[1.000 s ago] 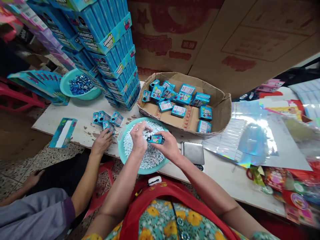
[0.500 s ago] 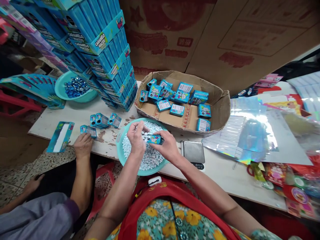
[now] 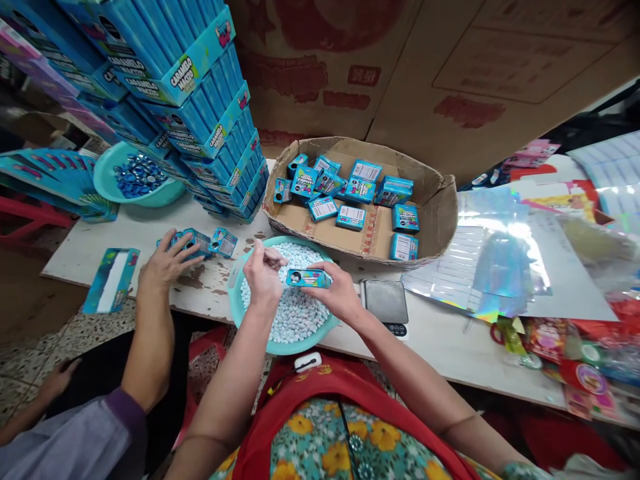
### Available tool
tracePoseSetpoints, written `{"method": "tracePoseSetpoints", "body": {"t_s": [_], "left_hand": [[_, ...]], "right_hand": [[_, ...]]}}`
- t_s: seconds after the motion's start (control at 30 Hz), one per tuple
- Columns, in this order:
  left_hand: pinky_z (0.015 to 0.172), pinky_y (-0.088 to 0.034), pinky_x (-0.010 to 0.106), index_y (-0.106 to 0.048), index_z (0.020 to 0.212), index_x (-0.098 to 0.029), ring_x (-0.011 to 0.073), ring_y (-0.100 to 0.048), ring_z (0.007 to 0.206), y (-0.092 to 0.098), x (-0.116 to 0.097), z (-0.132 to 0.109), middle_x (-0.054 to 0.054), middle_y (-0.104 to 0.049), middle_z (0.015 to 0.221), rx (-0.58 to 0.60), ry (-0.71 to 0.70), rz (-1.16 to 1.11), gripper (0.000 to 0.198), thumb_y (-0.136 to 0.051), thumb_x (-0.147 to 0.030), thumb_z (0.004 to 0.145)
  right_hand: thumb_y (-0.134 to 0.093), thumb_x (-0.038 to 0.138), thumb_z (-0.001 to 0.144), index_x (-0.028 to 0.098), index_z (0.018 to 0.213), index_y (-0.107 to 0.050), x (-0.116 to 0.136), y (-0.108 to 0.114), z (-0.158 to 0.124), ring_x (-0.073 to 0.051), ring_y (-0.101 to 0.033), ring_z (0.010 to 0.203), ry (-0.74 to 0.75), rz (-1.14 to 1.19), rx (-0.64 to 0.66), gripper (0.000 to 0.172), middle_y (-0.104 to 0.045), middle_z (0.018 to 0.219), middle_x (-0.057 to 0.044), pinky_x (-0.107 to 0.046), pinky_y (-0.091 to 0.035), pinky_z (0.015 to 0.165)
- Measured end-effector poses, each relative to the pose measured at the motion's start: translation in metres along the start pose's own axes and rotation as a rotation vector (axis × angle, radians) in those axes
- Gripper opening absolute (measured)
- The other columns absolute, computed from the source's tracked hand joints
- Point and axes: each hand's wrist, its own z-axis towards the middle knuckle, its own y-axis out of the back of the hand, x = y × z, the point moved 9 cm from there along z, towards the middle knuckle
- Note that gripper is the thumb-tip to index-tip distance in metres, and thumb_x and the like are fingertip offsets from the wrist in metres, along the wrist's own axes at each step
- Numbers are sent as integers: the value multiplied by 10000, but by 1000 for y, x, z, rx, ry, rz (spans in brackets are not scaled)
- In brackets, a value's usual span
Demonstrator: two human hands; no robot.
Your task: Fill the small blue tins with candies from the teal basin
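My right hand [image 3: 339, 291] holds a small blue candy box [image 3: 307, 278] lying sideways over a teal bowl [image 3: 235, 303] full of small white candies [image 3: 295, 313]. My left hand [image 3: 262, 272] is pinched closed at the box's open left end, above the candies; what its fingers hold is too small to name. Behind the bowl sits a shallow cardboard tray [image 3: 440, 213] with several filled blue boxes [image 3: 350, 217].
A co-worker's hand [image 3: 163, 261] rests on several small blue boxes [image 3: 210, 241] at the left. A tall stack of blue display cartons [image 3: 200, 113] stands at the back left, beside a teal bowl of blue wrapped pieces [image 3: 133, 179]. A small scale [image 3: 385, 303] and holographic sheets [image 3: 500, 267] lie at the right.
My hands stayed over the bowl, with the left fingers working at the box's end. The co-worker's hand slid left along the table, then returned onto the small boxes.
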Motion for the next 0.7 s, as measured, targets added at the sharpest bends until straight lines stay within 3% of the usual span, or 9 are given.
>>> {"method": "tracePoseSetpoints", "body": {"t_s": [0.1,0.23,0.3,0.43,0.5,0.57,0.63,0.7], "left_hand": [[736,-478,354,-580,639,-162,166,-544,695,13,18,29,51,-584,674,82,-137,381,422,-469,-494,875],[996,-340,410,-671,875,-177,252,-506,1053,-8,57,36,92,-619,1033,378,-394,998,237,-579,-390,822],[1006,-313,417,-659,975,-207,273,-467,1112,-16,75,30,94,-589,1109,433,-396,1182,275,-579,-415,815],[891,-371,385,-644,967,-215,282,-514,1023,-22,95,10,107,-599,1015,532,-358,1484,337,-508,-493,833],[832,-390,346,-644,916,-210,264,-547,959,-14,94,6,106,-608,964,483,-338,1489,303,-498,-464,838],[779,-397,307,-632,808,-207,231,-568,885,2,89,8,84,-615,877,349,-283,1407,236,-511,-408,830],[712,-397,276,-583,677,-196,193,-565,778,21,81,11,47,-592,737,194,-181,1222,223,-556,-382,797],[601,-381,250,-532,616,-182,146,-522,628,38,75,10,8,-533,619,59,-22,895,262,-616,-393,746]], "right_hand": [[-771,342,661,229,994,-635,-8,16,-8,-204,-618,912,-48,125,-16,377,-666,976,-25,-335,-461,844],[-774,383,657,236,1000,-642,-17,30,-18,-205,-617,932,-66,165,-47,396,-665,1004,-27,-340,-461,860],[-775,388,652,240,1001,-645,-23,31,-20,-207,-622,911,-85,157,-55,401,-671,991,-24,-337,-470,838],[-764,387,668,230,994,-646,-30,33,-20,-208,-623,889,-97,89,-95,381,-675,971,-27,-336,-469,825],[-757,392,678,224,995,-644,-31,33,-21,-205,-620,884,-96,52,-104,376,-674,968,-31,-330,-467,816],[-754,401,682,220,992,-642,-31,34,-22,-203,-619,873,-96,22,-104,376,-674,953,-31,-325,-468,803],[-749,400,687,217,990,-640,-30,34,-22,-206,-619,881,-83,-16,-99,370,-673,958,-33,-330,-464,810],[-747,383,693,217,995,-635,-27,33,-22,-209,-617,895,-58,-58,-87,363,-670,970,-35,-334,-461,819]]}}
